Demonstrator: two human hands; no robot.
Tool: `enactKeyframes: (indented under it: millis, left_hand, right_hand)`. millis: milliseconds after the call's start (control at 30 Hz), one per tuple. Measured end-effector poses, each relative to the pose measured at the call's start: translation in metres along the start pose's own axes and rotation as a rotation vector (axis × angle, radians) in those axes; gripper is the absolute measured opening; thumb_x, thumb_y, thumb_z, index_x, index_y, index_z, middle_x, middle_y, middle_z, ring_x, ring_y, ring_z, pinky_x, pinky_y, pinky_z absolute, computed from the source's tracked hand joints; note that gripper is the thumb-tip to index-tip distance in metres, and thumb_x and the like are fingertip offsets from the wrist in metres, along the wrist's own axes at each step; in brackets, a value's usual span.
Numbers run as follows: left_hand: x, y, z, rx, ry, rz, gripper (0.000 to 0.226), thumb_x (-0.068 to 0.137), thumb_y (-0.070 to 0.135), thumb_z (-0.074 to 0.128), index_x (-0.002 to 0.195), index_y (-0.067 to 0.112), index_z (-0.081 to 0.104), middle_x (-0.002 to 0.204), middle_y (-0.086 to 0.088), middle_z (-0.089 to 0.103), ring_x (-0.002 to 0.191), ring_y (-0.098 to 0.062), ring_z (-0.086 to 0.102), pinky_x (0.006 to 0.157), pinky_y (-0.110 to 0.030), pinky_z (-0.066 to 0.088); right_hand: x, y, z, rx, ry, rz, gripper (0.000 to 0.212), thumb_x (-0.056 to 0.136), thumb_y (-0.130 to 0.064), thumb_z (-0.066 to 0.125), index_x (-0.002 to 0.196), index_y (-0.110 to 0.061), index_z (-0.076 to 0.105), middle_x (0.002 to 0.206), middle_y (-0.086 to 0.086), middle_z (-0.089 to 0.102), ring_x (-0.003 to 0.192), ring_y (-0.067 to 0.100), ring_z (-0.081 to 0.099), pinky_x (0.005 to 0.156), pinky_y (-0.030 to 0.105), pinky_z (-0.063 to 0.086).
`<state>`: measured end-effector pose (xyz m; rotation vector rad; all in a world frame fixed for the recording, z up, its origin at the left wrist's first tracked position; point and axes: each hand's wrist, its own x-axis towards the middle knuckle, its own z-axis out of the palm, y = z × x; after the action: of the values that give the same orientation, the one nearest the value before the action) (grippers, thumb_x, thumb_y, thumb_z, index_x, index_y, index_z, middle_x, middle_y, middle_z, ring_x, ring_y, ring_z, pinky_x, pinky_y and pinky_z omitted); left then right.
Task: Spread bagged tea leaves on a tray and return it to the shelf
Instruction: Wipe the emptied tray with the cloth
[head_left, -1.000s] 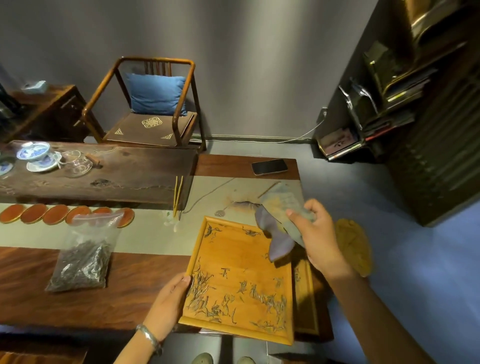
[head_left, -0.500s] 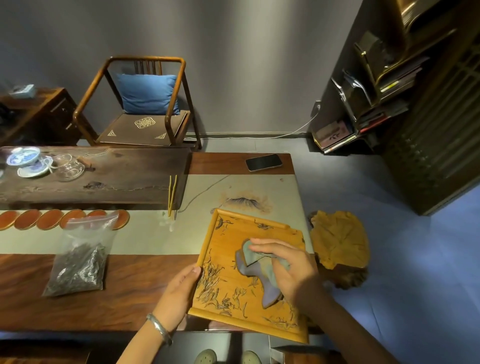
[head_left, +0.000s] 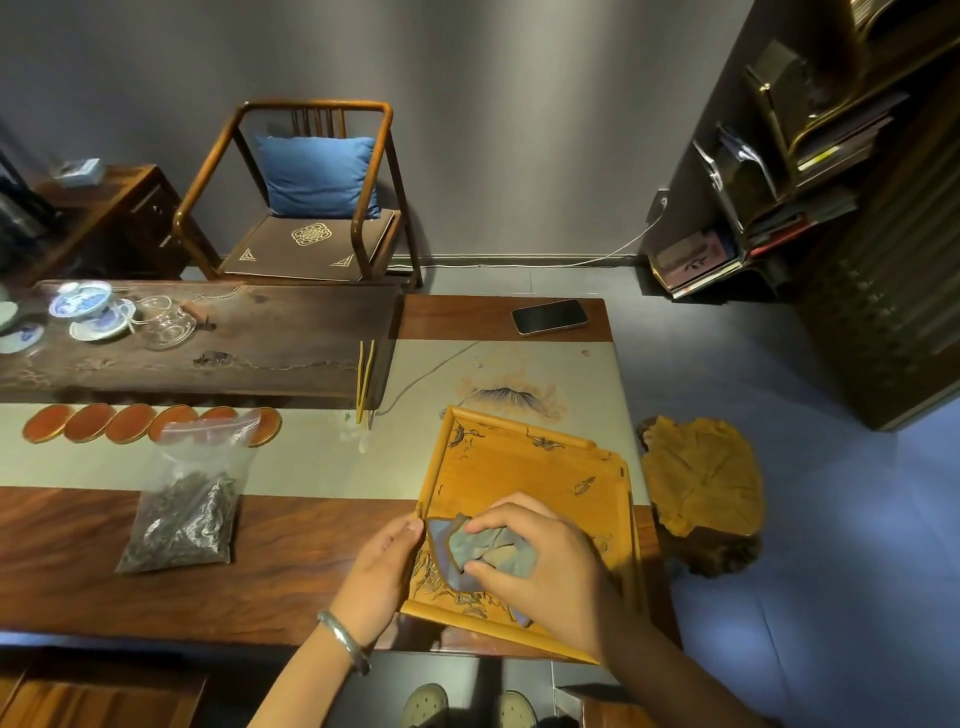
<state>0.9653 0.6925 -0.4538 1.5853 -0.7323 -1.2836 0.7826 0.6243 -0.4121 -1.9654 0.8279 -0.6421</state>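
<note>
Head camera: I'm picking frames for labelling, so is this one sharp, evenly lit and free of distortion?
Head view: mostly sharp, the tea bag and tray read clearly; the right hand looks slightly soft. Wide-angle bending tilts the shelf inward. Light falls unevenly: wall bright centrally, corners dim, bluish cast on the floor. Mild glare on the phone.

We could not see the tray's (head_left: 524, 467) near floor under the right hand (head_left: 545, 571) and its bunched cloth (head_left: 485, 548), so any leaves there stayed hidden. Left of the tray, the frame edge cut off a saucer (head_left: 18, 335).
</note>
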Motion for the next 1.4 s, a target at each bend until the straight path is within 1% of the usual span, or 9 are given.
enactKeyframes:
  millis: [267, 433, 600, 733, 900, 1033, 1233, 1300, 1400]
  left_hand:
    - [-0.001, -0.004, 0.007, 0.011, 0.057, 0.04, 0.029, 0.098, 0.014, 0.038, 0.099, 0.015, 0.067, 0.092, 0.002, 0.075, 0.082, -0.008, 0.069, 0.067, -0.011, 0.05]
    - [0.0, -0.006, 0.008, 0.042, 0.056, 0.037, 0.03, 0.098, 0.017, 0.037, 0.101, 0.017, 0.067, 0.095, 0.001, 0.075, 0.086, -0.01, 0.069, 0.071, -0.016, 0.049]
    - [-0.004, -0.009, 0.008, 0.063, 0.034, -0.01, 0.028, 0.097, 0.02, 0.039, 0.101, 0.014, 0.066, 0.09, -0.001, 0.075, 0.082, -0.013, 0.07, 0.07, -0.02, 0.052]
    - [-0.008, -0.013, 0.003, 0.118, 0.049, -0.029, 0.027, 0.097, 0.022, 0.04, 0.107, 0.015, 0.065, 0.1, -0.004, 0.073, 0.092, -0.018, 0.068, 0.083, -0.03, 0.05]
    - [-0.013, -0.016, -0.002, 0.164, 0.052, -0.043, 0.028, 0.098, 0.022, 0.038, 0.105, 0.016, 0.065, 0.095, 0.001, 0.074, 0.081, -0.005, 0.069, 0.063, -0.007, 0.047]
    - [-0.015, -0.019, -0.002, 0.154, 0.046, -0.06, 0.028, 0.098, 0.022, 0.039, 0.105, 0.015, 0.065, 0.094, 0.0, 0.074, 0.079, -0.004, 0.069, 0.061, -0.005, 0.046]
    - [-0.016, -0.021, 0.004, 0.129, 0.038, -0.06, 0.027, 0.098, 0.018, 0.04, 0.104, 0.015, 0.066, 0.092, 0.007, 0.076, 0.081, -0.006, 0.07, 0.063, -0.008, 0.049]
    - [-0.016, -0.02, 0.006, 0.132, 0.03, -0.064, 0.027, 0.098, 0.019, 0.04, 0.104, 0.017, 0.066, 0.093, 0.004, 0.076, 0.082, -0.009, 0.07, 0.064, -0.009, 0.05]
    - [-0.014, -0.019, 0.007, 0.139, 0.031, -0.062, 0.027, 0.098, 0.022, 0.04, 0.103, 0.02, 0.067, 0.095, 0.0, 0.075, 0.088, -0.016, 0.07, 0.074, -0.021, 0.051]
  right_hand:
    - [0.005, 0.003, 0.016, -0.245, -0.142, -0.037, 0.028, 0.079, -0.045, 0.063, 0.1, -0.027, 0.067, 0.102, -0.015, 0.052, 0.089, 0.006, 0.056, 0.074, 0.034, 0.052]
    - [0.007, 0.008, 0.022, -0.333, -0.095, -0.077, 0.021, 0.085, -0.038, 0.058, 0.1, -0.024, 0.064, 0.104, -0.011, 0.05, 0.088, 0.011, 0.058, 0.072, 0.035, 0.053]
    - [0.011, 0.024, 0.015, -0.29, -0.007, 0.004, 0.017, 0.083, -0.033, 0.066, 0.097, -0.022, 0.066, 0.102, -0.012, 0.053, 0.086, 0.003, 0.055, 0.067, 0.017, 0.048]
    - [0.017, 0.048, 0.0, -0.254, 0.018, 0.145, 0.015, 0.081, -0.03, 0.071, 0.094, -0.023, 0.067, 0.099, -0.012, 0.051, 0.087, 0.002, 0.053, 0.069, 0.004, 0.037]
    - [0.018, 0.067, -0.022, -0.173, 0.169, 0.293, 0.013, 0.076, -0.02, 0.078, 0.087, -0.018, 0.07, 0.094, -0.007, 0.055, 0.085, 0.006, 0.054, 0.071, 0.008, 0.037]
    - [0.017, 0.05, -0.024, -0.102, 0.272, 0.226, 0.012, 0.073, -0.019, 0.08, 0.081, -0.02, 0.071, 0.088, -0.013, 0.055, 0.085, -0.001, 0.054, 0.069, 0.005, 0.038]
    - [0.031, 0.017, 0.021, -0.166, 0.172, 0.095, 0.015, 0.076, -0.023, 0.075, 0.089, -0.019, 0.069, 0.095, -0.009, 0.052, 0.081, 0.001, 0.049, 0.069, -0.001, 0.033]
    - [0.039, 0.018, 0.033, -0.193, 0.156, 0.114, 0.016, 0.079, -0.023, 0.072, 0.093, -0.016, 0.069, 0.098, -0.005, 0.054, 0.085, 0.007, 0.052, 0.069, 0.003, 0.035]
    - [0.048, 0.025, 0.04, -0.251, 0.178, 0.151, 0.017, 0.082, -0.023, 0.069, 0.096, -0.014, 0.067, 0.104, -0.001, 0.055, 0.089, 0.016, 0.057, 0.071, 0.024, 0.047]
